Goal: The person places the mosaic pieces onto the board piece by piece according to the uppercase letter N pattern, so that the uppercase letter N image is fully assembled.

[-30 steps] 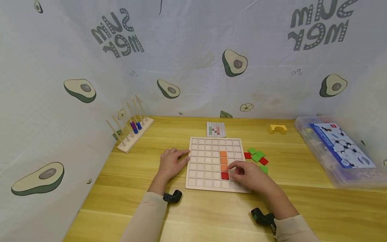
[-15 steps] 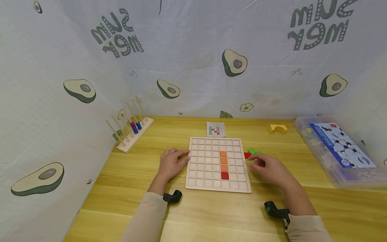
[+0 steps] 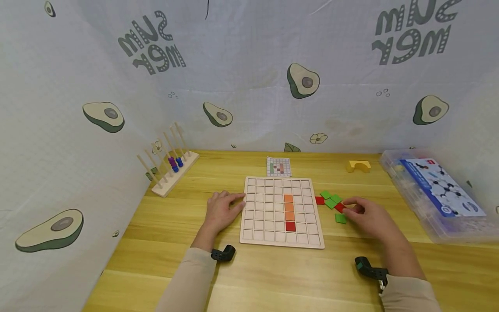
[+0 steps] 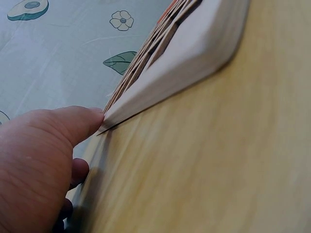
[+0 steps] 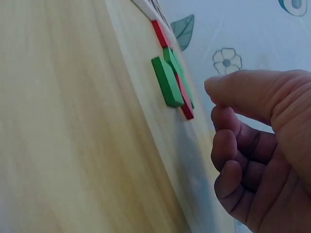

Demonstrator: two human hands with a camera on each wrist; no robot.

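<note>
A wooden grid board lies on the table; one column holds three orange tiles with a red tile below them. My left hand rests at the board's left edge, fingers extended; in the left wrist view the thumb meets its side. My right hand is over the loose tiles, fingertips right at a second red tile. In the right wrist view its fingers are loosely bent with nothing between thumb and index. Green tiles lie beside it, a separate green one nearer me.
Another red tile touches the board's right edge. A printed pattern card lies behind the board. A peg rack with beads stands back left, a yellow arch block back right. A clear plastic case sits at the right.
My right hand has left the board beside the red tile and moved right to the loose tiles, uncovering the board's right columns. The left hand has stayed at the edge.
</note>
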